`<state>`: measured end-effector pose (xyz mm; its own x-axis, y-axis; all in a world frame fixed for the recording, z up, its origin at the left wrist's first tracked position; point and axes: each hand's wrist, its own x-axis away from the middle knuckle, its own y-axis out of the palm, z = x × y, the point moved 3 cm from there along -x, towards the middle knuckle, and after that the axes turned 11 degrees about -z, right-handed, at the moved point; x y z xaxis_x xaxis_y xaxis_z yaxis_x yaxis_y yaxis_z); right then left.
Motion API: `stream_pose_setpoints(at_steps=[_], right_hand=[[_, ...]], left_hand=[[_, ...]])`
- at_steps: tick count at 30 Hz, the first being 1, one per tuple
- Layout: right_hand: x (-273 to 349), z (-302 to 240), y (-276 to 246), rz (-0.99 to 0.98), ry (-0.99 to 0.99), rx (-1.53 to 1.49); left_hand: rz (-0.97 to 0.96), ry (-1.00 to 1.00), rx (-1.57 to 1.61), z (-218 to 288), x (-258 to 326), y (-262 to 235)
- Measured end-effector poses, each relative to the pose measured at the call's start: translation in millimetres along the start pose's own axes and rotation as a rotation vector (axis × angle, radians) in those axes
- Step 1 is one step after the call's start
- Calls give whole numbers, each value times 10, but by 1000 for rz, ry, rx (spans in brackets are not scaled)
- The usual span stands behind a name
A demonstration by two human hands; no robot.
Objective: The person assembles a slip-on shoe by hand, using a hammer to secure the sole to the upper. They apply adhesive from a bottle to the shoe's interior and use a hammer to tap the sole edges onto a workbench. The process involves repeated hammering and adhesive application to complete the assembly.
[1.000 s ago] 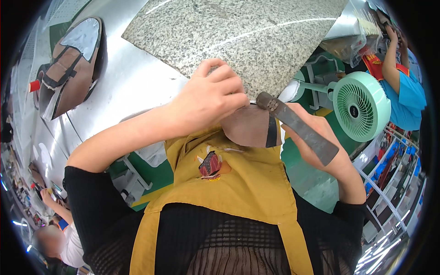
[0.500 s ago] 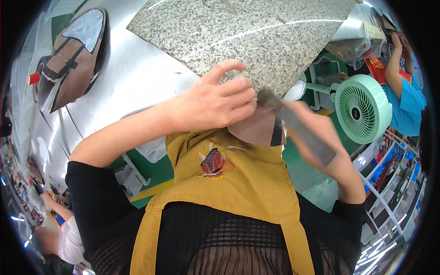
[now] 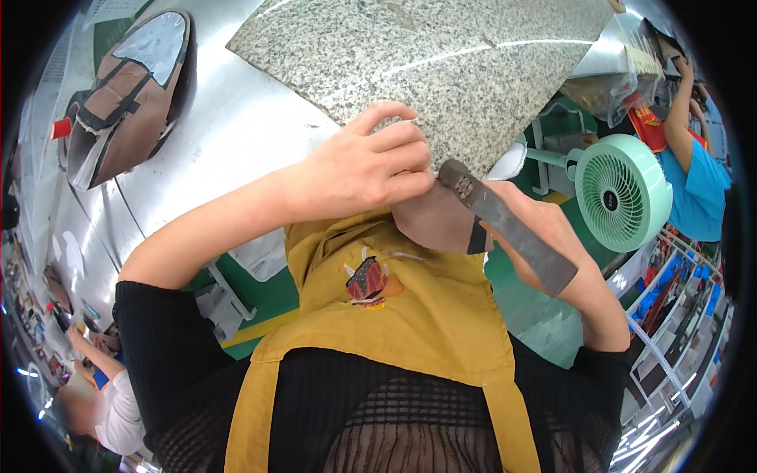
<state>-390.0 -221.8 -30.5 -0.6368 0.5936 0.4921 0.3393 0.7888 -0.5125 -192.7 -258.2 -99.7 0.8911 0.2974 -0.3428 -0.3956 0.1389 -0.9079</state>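
At the near corner of a speckled granite slab, my left hand has its curled fingers closed on a brown shoe upper piece. The upper hangs over the corner in front of my apron, and a black strip runs along its right end. My right hand grips a hammer with a long, dark steel head. Its round end lies over the upper, just right of my left fingertips. The hammer's handle is hidden behind its head and my fingers.
Brown shoe uppers with black trim and a pale lining lie on the metal table at left, beside a red cap. A mint-green fan stands at right. Co-workers sit at far right and lower left.
The hammer, blurred by motion before, now shows sharply, its round end slightly lower in the picture. My left hand keeps its hold on the upper with little movement.
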Motion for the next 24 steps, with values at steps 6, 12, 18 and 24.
stream_pose_setpoints(at_steps=[6,12,18,24], right_hand=[[-33,-14,53,100,-48,61],[-41,-11,28,5,40,-45],[-37,-44,9,107,-110,43],[-62,-89,-57,77,-86,-132]], left_hand=[[-5,-55,21,-1,28,-8],[-8,-188,204,-57,107,5],[-1,-59,29,0,120,-40],[18,-58,3,14,128,-33]])
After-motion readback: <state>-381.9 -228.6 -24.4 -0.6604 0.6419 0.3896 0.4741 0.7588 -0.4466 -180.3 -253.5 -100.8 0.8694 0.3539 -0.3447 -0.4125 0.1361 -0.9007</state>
